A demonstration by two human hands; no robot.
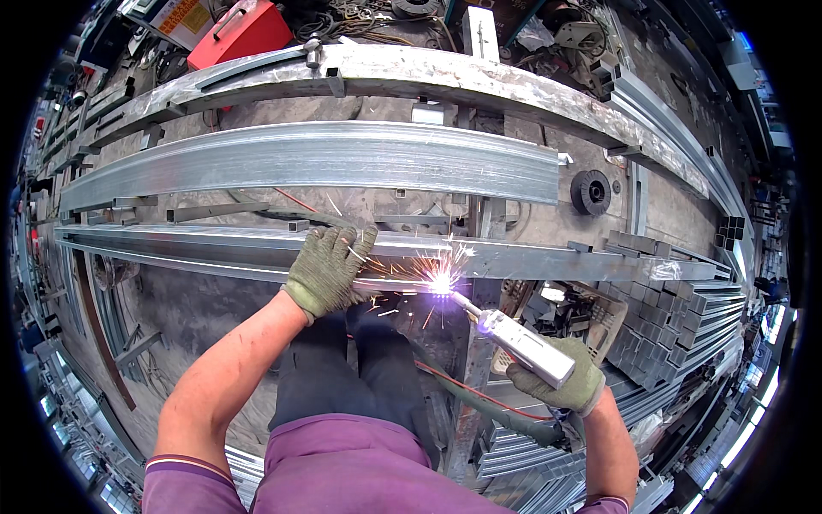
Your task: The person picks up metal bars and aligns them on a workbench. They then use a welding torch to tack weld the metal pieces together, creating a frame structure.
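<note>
My left hand [328,270], in a green knit glove, lies across a long galvanized steel channel [197,246], its fingers over the far edge and its palm at the near edge. My right hand [569,377], gloved alike, is closed round the handle of a white welding gun [533,349]. The gun's nozzle points up and left at the channel's right end. A bright white-violet arc [442,283] burns there, throwing orange sparks toward my left hand. The glare hides the joint itself. Rightward from that end runs a flat steel bar [548,262].
Beyond lies a wider steel channel [317,158], then a worn long beam [402,70]. A black wire spool [591,192] rests on the floor. Stacked square tubes [655,321] and a plastic crate [606,321] stand at right. A red box [241,36] is at far left. Hoses trail below the gun.
</note>
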